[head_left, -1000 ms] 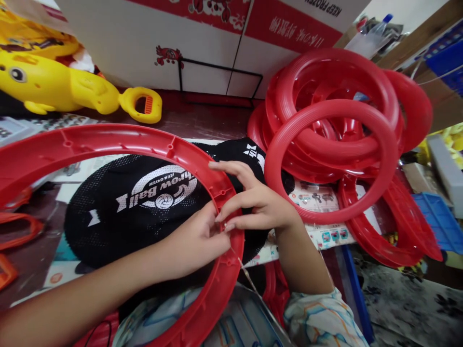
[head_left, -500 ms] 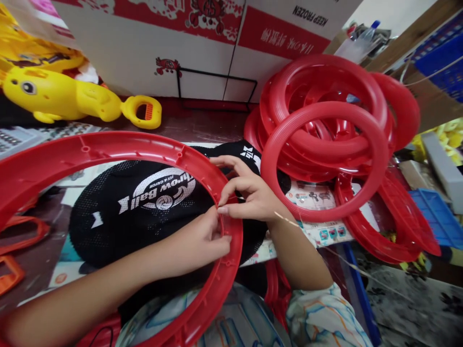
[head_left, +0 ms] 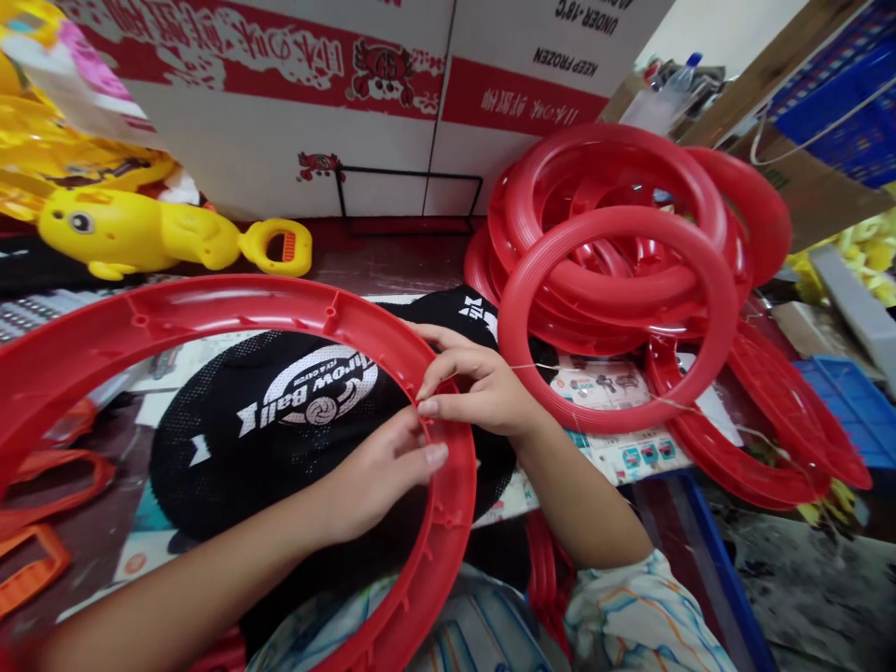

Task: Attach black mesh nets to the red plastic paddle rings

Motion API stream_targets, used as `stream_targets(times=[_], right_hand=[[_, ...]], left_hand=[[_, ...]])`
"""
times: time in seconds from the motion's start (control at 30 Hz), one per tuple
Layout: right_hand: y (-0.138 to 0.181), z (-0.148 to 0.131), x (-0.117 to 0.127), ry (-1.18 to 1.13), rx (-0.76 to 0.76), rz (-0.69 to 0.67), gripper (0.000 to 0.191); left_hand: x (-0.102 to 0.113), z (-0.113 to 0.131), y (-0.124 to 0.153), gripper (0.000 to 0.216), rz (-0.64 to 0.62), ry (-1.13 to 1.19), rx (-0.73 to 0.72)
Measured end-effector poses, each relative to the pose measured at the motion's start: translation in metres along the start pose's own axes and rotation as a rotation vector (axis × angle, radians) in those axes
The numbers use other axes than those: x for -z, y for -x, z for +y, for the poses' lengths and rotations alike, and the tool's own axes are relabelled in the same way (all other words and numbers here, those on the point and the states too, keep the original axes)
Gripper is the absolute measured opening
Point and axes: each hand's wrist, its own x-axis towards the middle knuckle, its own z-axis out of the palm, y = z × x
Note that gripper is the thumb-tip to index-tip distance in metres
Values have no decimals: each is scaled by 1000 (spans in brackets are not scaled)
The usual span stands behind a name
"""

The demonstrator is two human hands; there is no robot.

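A large red plastic ring (head_left: 231,301) lies across my lap and the table edge. Through it shows a round black mesh net (head_left: 280,439) printed with "Throw Ball". My left hand (head_left: 382,471) reaches through the ring and grips its inner right rim with thumb and fingers. My right hand (head_left: 480,387) sits on the outside of the same rim, fingertips pinched on a thin pale thread (head_left: 672,403) that runs off to the right over the stacked rings.
A stack of red rings (head_left: 616,280) leans at the right. White and red cardboard boxes (head_left: 294,103) stand behind, with a yellow toy (head_left: 140,238) at the left. Orange plastic parts (head_left: 35,551) lie at the far left, a blue crate (head_left: 850,406) at the right.
My right hand has pulled the thread through the rim and out to the right; it now stretches over the stacked rings. My left hand stays on the rim. The view tilted upward slightly.
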Motion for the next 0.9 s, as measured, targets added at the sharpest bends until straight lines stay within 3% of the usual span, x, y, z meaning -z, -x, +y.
stream_targets(times=[0.13, 0.27, 0.37, 0.5, 0.63, 0.8, 0.9], right_hand=[[-2, 9, -5, -6, -47, 42, 11], [-2, 15, -4, -3, 32, 78, 14], [-1, 12, 3, 67, 107, 18, 18], [1, 2, 12, 236, 150, -129, 6], [2, -3, 14, 324, 154, -128, 7], [0, 0, 11, 261, 144, -146, 6], [0, 4, 9, 130, 131, -131, 7]], left_hand=[[-5, -2, -9, 50, 159, -23, -139], [-5, -2, -11, 46, 248, -156, -178], [1, -6, -9, 44, 222, -261, -111], [5, -10, -4, 45, 119, -341, -3], [3, -7, -1, 51, 41, -369, 32], [4, -7, 4, 59, -34, -442, 124], [4, -8, 6, 65, -54, -362, 143]])
